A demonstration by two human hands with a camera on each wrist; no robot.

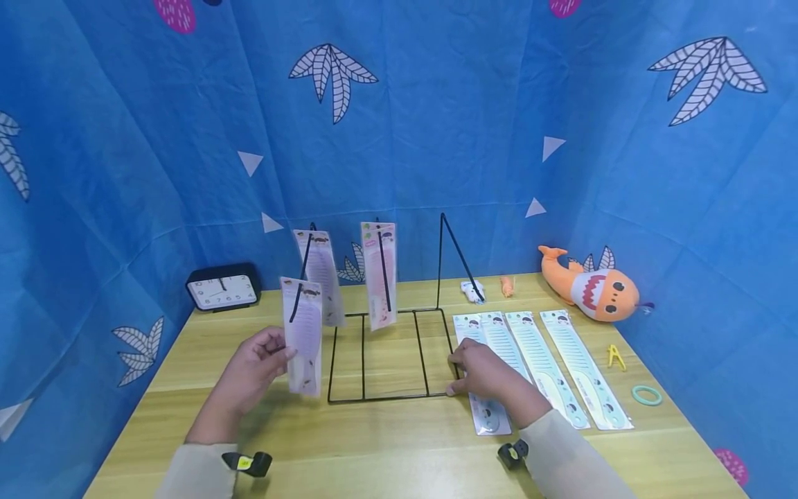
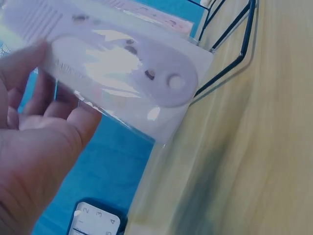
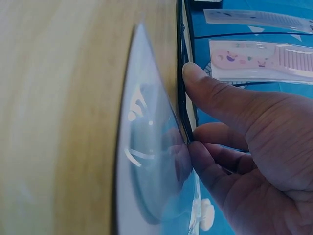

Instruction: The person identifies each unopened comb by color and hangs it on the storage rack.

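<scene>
My left hand (image 1: 252,367) pinches the edge of a purple comb in a clear packet (image 1: 305,339), between thumb and fingers. A black wire hook passes in front of that packet's top. Behind it, a second purple comb packet (image 1: 327,277) hangs on the left arm of the black wire rack (image 1: 393,398). In the middle hangs a pink comb packet (image 1: 378,277). My right hand (image 1: 483,374) grips the rack's right base wire between thumb and fingers, seen closely in the right wrist view. Beneath and beside this hand lie several blue-green comb packets (image 1: 582,367).
A black-framed clock (image 1: 223,288) stands at the back left. At the right are an orange shark plush (image 1: 592,287), a yellow clip (image 1: 616,357) and a green ring (image 1: 646,395). A small white figure (image 1: 472,291) and an orange one (image 1: 507,285) sit behind the packets.
</scene>
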